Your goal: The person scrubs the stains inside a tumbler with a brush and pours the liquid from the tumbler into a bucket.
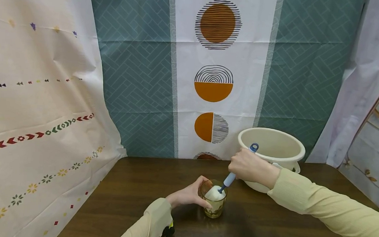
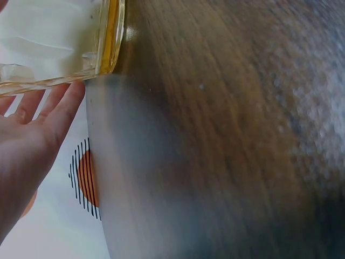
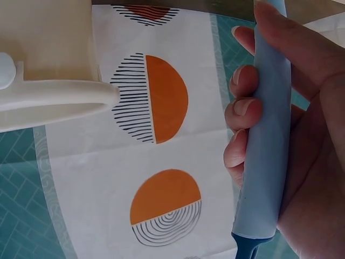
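My left hand (image 1: 189, 195) holds an amber-tinted drinking glass (image 1: 215, 210) from its left side, thumb and fingers spread around the wall. The glass is upright on the dark wooden table, with a white sponge head inside it. That head belongs to a cup brush (image 1: 229, 179) with a light blue handle, slanting up to the right. My right hand (image 1: 250, 167) grips the handle, fingers wrapped around it, as the right wrist view shows along the blue handle (image 3: 265, 145). In the left wrist view the glass (image 2: 54, 48) fills the upper left corner, white showing through it.
A large cream bucket (image 1: 272, 159) with a side handle stands behind my right hand at the back right. The wooden table (image 1: 145, 181) meets a patterned curtain (image 1: 139, 78) at its back edge. A small black object (image 1: 168, 231) is by my left wrist.
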Demonstrator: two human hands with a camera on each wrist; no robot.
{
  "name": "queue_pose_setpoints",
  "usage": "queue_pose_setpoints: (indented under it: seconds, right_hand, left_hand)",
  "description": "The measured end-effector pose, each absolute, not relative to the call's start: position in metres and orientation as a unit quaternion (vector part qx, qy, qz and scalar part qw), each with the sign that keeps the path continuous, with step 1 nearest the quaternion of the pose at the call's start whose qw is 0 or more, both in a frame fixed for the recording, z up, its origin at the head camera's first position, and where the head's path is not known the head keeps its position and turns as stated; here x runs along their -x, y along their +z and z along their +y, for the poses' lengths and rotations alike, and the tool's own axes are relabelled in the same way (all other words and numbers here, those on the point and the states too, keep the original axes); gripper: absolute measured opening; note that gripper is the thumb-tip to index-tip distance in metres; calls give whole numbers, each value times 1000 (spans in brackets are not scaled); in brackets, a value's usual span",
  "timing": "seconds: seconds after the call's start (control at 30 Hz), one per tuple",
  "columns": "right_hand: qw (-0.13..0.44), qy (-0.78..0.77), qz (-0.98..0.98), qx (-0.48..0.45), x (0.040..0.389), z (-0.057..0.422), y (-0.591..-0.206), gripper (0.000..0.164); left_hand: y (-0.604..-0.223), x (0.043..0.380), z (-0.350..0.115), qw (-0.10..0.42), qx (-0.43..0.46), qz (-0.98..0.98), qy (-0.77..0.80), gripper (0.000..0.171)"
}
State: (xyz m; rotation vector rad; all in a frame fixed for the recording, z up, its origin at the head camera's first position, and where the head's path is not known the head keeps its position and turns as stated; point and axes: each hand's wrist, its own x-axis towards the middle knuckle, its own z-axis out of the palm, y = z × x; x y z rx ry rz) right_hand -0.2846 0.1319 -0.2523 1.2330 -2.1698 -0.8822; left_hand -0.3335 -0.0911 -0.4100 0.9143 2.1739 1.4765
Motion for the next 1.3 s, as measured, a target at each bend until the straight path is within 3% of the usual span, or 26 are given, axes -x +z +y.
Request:
queue_pose_setpoints:
  seconds: [1.3]
  right_hand:
    - [278,-299,-803,-434,285,138,-239,21]
  left_hand:
    - [-411,333,-89,171,-310,785,508,63]
